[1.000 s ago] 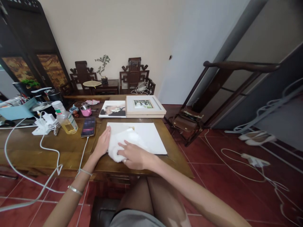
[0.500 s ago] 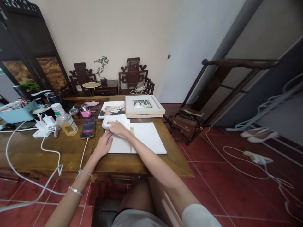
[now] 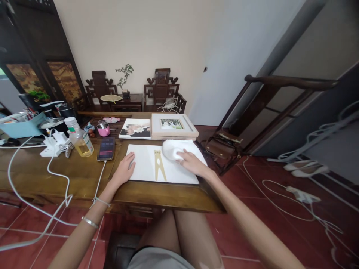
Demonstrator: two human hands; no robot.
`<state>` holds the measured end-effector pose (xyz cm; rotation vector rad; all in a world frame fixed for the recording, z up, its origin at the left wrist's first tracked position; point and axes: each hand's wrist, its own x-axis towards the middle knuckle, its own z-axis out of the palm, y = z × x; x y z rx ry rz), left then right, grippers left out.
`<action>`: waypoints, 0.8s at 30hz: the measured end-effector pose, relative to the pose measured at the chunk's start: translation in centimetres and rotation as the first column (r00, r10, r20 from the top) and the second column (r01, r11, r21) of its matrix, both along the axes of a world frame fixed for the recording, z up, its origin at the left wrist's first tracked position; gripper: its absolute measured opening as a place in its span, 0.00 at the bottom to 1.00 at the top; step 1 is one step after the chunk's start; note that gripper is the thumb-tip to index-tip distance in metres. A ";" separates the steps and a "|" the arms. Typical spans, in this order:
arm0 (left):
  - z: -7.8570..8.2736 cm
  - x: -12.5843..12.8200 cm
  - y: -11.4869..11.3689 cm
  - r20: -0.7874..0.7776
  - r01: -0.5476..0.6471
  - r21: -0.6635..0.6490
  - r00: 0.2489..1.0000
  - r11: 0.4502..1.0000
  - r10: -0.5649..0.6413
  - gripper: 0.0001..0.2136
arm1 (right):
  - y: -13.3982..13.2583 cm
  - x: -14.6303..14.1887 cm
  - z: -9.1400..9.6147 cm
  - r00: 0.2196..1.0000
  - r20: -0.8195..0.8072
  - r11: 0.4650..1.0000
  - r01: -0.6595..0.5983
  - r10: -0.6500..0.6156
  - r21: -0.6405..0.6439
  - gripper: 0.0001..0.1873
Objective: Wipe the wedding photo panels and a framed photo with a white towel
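Fingers [image 3: 183, 154] of our right hand [image 3: 194, 164] clutch the white cloth [image 3: 169, 150] beneath them; our left hand [image 3: 124, 170] lies empty on the white board [image 3: 143, 164], a phone [image 3: 106, 148] left of its fingers, a framed photo [image 3: 171, 124] beyond both.

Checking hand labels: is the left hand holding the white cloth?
No, the left hand rests at the left edge of the white panel, while the right hand holds the white cloth.
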<state>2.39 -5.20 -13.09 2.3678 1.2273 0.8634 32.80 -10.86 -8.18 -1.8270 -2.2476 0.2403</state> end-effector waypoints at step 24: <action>0.0 -0.2 0.1 -0.021 -0.002 0.004 1.000 1.000 0.002 0.21 | 3.0 0.4 -0.3 0.980 -0.052 0.981 -0.192 0.190 -0.025 0.18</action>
